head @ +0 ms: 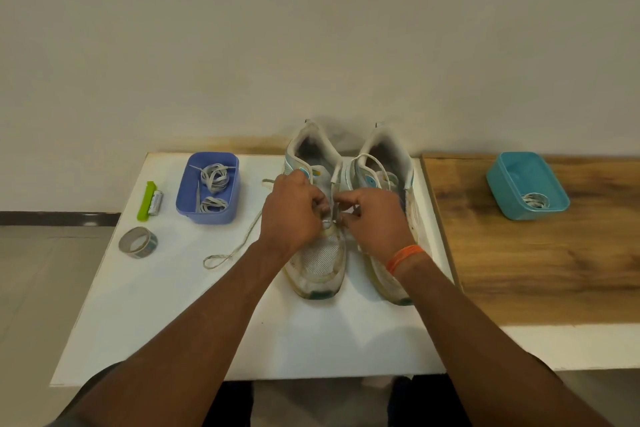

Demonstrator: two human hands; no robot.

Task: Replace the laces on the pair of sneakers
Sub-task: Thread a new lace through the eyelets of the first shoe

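Two worn white sneakers stand side by side on the white table (166, 322), toes toward me. My left hand (294, 215) and my right hand (374, 218) meet over the lower eyelets of the left sneaker (318, 263), each pinching its white lace near the tongue. One long end of that lace (235, 246) trails off to the left across the table and ends in a loop. The right sneaker (388, 163) has a lace looped loosely at its top; my right wrist covers its toe.
A blue bin (194, 204) at the back left holds coiled grey laces. Left of it lie a green clip with a battery (149, 201) and a roll of tape (138, 242). A teal bin (502, 184) with one coiled lace sits on the wooden surface at right.
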